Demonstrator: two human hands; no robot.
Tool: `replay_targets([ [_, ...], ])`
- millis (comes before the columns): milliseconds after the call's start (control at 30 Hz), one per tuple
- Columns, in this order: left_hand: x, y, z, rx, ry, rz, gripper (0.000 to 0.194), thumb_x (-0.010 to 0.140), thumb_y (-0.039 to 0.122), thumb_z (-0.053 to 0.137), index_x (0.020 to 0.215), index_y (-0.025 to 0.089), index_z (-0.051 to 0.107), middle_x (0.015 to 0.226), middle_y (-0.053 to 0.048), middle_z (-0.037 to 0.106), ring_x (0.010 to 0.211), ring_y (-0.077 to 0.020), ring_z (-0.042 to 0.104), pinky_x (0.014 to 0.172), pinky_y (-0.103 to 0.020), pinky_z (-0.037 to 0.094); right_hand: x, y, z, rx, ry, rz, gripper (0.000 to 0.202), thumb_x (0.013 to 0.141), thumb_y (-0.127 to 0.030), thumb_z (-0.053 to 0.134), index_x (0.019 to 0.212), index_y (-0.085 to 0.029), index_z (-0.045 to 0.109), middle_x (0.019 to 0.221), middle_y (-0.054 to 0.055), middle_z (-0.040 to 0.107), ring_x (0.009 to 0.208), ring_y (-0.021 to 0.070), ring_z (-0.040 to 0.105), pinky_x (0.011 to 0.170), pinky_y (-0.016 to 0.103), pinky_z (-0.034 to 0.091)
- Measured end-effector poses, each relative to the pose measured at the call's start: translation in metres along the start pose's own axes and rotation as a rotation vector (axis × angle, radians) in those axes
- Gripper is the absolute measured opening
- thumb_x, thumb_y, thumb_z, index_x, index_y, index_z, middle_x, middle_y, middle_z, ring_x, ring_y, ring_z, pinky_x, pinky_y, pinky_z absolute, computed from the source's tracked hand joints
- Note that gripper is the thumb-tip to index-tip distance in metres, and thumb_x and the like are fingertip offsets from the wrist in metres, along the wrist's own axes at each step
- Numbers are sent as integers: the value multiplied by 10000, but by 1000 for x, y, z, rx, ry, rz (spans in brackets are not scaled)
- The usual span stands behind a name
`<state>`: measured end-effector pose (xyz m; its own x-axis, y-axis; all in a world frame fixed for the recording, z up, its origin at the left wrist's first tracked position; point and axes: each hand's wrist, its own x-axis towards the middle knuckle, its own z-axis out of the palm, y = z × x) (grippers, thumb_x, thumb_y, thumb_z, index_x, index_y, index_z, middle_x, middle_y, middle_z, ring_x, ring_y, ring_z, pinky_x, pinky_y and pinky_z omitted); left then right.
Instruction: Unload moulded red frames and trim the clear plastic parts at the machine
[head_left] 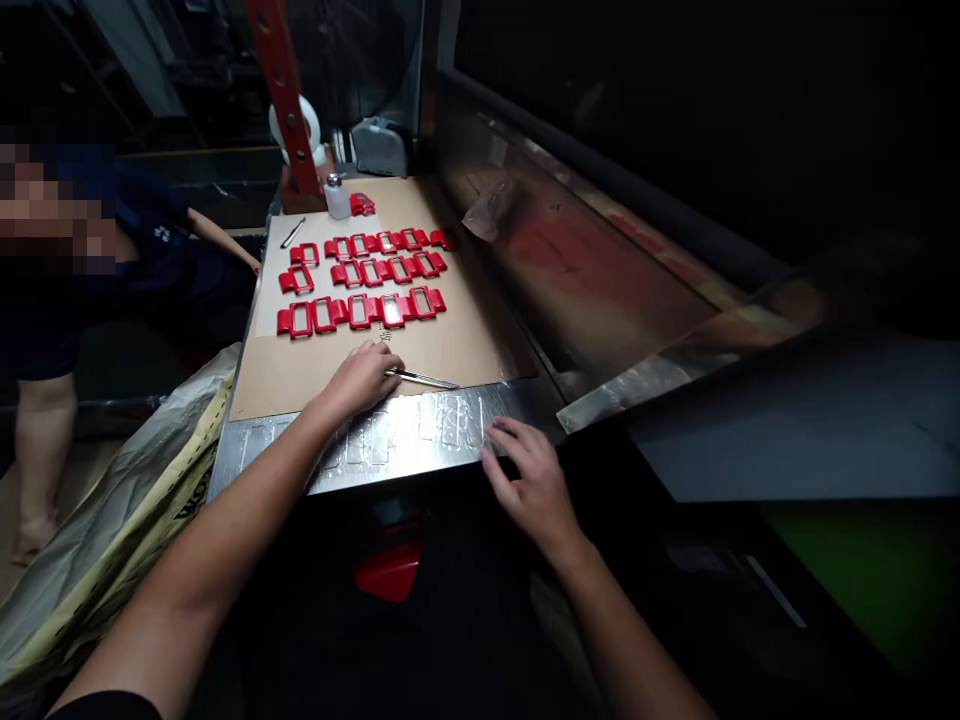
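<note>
Pinching a slim metal tool (pixel 424 378) between thumb and fingers (pixel 390 366), the person's left hand (pixel 365 378) rests on the brown cardboard sheet (pixel 465 345) covering the worktop (pixel 247 445), the tool's tip pointing right along the cardboard's near edge. The right hand (pixel 529 480) lies flat on the shiny metal front strip (pixel 405 435) of the worktop, fingers spread and holding nothing, beside faint rectangular outlines on the metal. Beyond the left hand, three rows of red plastic frames (pixel 360 280) lie on the cardboard, well apart from both hands. Farther back stand a small white bottle (pixel 337 197), one loose red part (pixel 362 204) and a second thin tool (pixel 292 232), near a red steel post (pixel 289 100). At far left, another person in dark clothing (pixel 150 270) leans toward the worktop's edge. A crumpled plastic sack (pixel 127 520) hangs below the left forearm.
</note>
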<state>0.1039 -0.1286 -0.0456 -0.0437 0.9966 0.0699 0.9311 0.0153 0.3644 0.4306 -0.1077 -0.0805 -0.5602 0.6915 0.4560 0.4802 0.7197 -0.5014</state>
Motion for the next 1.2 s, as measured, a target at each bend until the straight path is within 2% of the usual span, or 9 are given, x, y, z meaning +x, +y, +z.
replay_targets([
  [67, 6, 2, 0, 6, -2, -7, 174, 934, 258, 618, 1046, 171, 720, 1031, -72, 648, 1007, -262, 573, 854, -369, 477, -16, -10, 5, -38, -27, -58, 251, 939, -284, 651, 1170, -209, 715, 1321, 140, 671, 1264, 330, 590, 1043, 537, 492],
  [133, 8, 5, 1, 20, 26, -28, 181, 949, 231, 561, 1030, 133, 690, 1003, -66, 636, 979, -240, 571, 827, -345, 469, -27, -17, 9, -21, 49, -47, 211, 936, -253, 658, 1129, -192, 718, 1288, 145, 685, 1245, 322, 601, 1044, 527, 489],
  [300, -8, 18, 8, 88, 111, -45, 155, 933, 174, 559, 1031, 173, 679, 1105, -86, 655, 1039, -281, 562, 897, -427, 467, -39, -20, 14, 153, 273, 203, 168, 969, -272, 626, 1066, -177, 725, 853, 58, 711, 716, 163, 653, 709, 300, 548],
  [467, -33, 55, 24, 60, 169, 50, 230, 988, 229, 533, 1158, 195, 684, 1258, -83, 645, 1145, -279, 561, 996, -450, 467, -33, -19, 24, 0, 77, 232, 419, 988, -397, 603, 1346, -196, 685, 650, 12, 678, 547, 153, 626, 587, 270, 486],
  [600, -44, 92, 48, 61, 67, 296, 337, 1045, 295, 489, 1355, 215, 596, 1434, -96, 565, 1283, -293, 510, 1054, -474, 450, -35, -18, 24, 99, 87, 252, 324, 988, -394, 593, 1177, -195, 765, 892, 90, 787, 735, 203, 728, 734, 304, 548],
  [700, -46, 104, 59, 98, 47, 283, 330, 1055, 322, 487, 1352, 225, 592, 1458, -95, 549, 1309, -302, 493, 1064, -492, 440, -39, -17, 24, 427, 206, 499, 259, 891, -417, 725, 1031, -201, 755, 932, 85, 780, 771, 195, 718, 749, 304, 566],
  [833, -51, 104, 61, 63, 107, 268, 346, 1048, 298, 508, 1378, 212, 564, 1458, -110, 551, 1328, -302, 489, 1078, -490, 425, -37, -20, 30, 915, 259, 951, 381, 744, -494, 842, 858, -178, 662, 753, 46, 739, 616, 154, 692, 507, 218, 509],
  [967, -66, 108, 54, -62, 248, 277, 290, 1037, 262, 535, 1313, 198, 597, 1407, -104, 591, 1263, -272, 547, 1068, -453, 430, -34, -23, 33, 1100, 165, 1090, 408, 754, -532, 800, 827, -150, 674, 729, 67, 750, 551, 146, 696, 417, 187, 470],
  [1200, -101, 113, 51, -321, 397, 240, 193, 1002, 197, 591, 1179, 209, 666, 1229, -75, 684, 1136, -236, 625, 990, -403, 468, -24, -26, 34, 1183, 174, 1196, 355, 704, -437, 855, 784, -125, 706, 663, 71, 748, 503, 115, 669, 404, 151, 461],
])
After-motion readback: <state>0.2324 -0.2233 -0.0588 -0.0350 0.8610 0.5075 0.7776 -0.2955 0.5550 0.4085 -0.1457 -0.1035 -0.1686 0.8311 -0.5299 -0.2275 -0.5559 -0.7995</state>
